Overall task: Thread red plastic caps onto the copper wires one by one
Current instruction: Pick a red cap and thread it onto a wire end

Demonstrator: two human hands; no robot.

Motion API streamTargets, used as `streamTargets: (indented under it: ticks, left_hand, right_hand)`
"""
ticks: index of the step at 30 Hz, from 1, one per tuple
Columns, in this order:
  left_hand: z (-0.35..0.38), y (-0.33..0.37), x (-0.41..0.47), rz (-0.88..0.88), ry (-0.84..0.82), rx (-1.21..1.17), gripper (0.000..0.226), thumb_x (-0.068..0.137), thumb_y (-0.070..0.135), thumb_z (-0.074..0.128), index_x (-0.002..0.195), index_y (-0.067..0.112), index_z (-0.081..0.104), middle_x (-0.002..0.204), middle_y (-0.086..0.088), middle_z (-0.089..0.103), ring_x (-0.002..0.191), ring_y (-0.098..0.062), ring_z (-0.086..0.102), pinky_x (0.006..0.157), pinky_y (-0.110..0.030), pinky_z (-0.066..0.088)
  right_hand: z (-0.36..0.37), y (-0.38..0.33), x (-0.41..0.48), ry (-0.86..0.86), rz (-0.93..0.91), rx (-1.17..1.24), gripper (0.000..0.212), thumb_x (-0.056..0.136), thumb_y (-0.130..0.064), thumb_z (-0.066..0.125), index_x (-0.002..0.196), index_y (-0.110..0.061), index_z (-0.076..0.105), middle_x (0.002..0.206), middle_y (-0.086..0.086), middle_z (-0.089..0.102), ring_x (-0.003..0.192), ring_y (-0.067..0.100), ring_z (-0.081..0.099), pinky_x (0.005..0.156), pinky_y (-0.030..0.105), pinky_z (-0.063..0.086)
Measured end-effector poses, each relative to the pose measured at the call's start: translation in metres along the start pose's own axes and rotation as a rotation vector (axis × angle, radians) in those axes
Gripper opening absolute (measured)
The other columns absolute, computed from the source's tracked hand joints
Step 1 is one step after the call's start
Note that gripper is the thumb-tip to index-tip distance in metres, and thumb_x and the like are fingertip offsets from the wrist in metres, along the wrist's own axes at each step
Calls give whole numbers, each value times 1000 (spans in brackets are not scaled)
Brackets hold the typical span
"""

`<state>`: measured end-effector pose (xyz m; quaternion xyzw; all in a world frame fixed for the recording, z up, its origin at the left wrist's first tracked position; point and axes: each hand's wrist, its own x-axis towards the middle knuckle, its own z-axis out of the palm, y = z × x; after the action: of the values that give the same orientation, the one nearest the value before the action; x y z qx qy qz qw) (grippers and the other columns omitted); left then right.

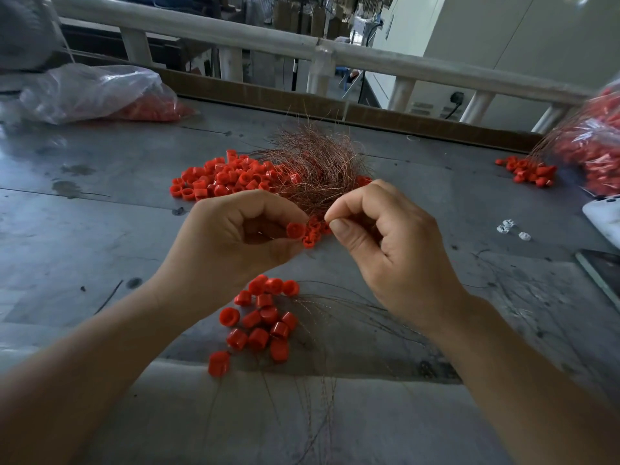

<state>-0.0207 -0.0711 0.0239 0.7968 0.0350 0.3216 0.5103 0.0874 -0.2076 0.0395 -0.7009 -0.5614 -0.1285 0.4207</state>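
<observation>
Pinching one red cap point(295, 230) between thumb and fingertips, the left hand point(235, 236) holds it just above the metal table point(100, 213). Right hand point(389, 253): thumb and forefinger closed on a strand at the near edge of the copper wires point(315, 166). Loose caps point(224, 177): heaped against the tangle's left side. Capped wires point(265, 317): on the table between the forearms. Plastic bag point(100, 92): far left.
</observation>
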Motion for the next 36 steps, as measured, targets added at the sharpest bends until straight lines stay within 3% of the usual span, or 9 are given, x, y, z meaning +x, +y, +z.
streamTargets:
  ticks: [8, 13, 16, 19, 23, 28, 33, 36]
  left_hand:
    - [0, 2, 0, -24, -13, 10, 22, 57, 27, 68, 78, 27, 65, 90, 10, 69, 72, -6, 67, 67, -14, 53]
    - [-2, 2, -2, -55, 13, -50, 29, 51, 34, 71, 76, 24, 63, 83, 1, 70, 67, -18, 67, 61, -33, 58]
    - [-1, 2, -2, -53, 8, 6, 27, 53, 38, 69, 80, 35, 67, 84, 2, 70, 70, -24, 67, 67, -42, 57]
    - [-1, -1, -1, -88, 4, 2, 30, 54, 34, 68, 84, 35, 67, 89, 10, 71, 77, -11, 68, 76, -27, 56]
    - [0, 0, -1, -103, -13, -70, 30, 57, 24, 66, 87, 29, 67, 84, 10, 72, 71, -7, 69, 70, -15, 53]
    - [3, 3, -2, -54, -7, -49, 27, 53, 30, 70, 80, 25, 66, 84, 8, 71, 70, -5, 67, 66, -16, 54]
    - [2, 3, -2, -49, 15, -66, 31, 48, 40, 70, 76, 27, 65, 83, 4, 71, 70, -16, 68, 67, -27, 58]
    - [2, 2, -2, -56, 2, -136, 31, 46, 37, 72, 74, 26, 65, 78, 6, 71, 69, -10, 69, 64, -22, 57]
  right_hand:
    - [1, -2, 0, -44, 0, -10, 8, 83, -9, 56, 84, -5, 63, 78, -18, 45, 75, -6, 45, 71, 3, 35]
    - [1, -3, -1, -54, 9, -11, 8, 84, -9, 56, 84, -5, 63, 78, -20, 44, 73, -10, 45, 68, 2, 35]
    - [0, -3, -1, -47, 12, -15, 8, 83, -9, 56, 83, -5, 63, 78, -20, 44, 74, -10, 44, 68, 2, 34]
    - [0, -2, -1, -42, 29, -10, 7, 83, -9, 56, 83, -6, 62, 77, -20, 44, 72, -10, 44, 67, 2, 34]
    - [0, -2, -1, -45, 74, 21, 8, 83, -12, 55, 83, -9, 62, 77, -17, 49, 72, -9, 46, 66, 4, 35]
    - [7, -5, -4, -85, 121, 131, 9, 82, -12, 55, 83, -10, 63, 79, -12, 56, 77, -2, 52, 69, 6, 40]
    - [9, -7, -6, -123, 137, 143, 8, 82, -12, 57, 85, -10, 65, 79, -8, 58, 75, 1, 54, 69, 11, 44]
    - [8, -8, -6, -118, 133, 136, 7, 81, -11, 59, 84, -9, 66, 78, -6, 59, 74, 1, 54, 67, 10, 43]
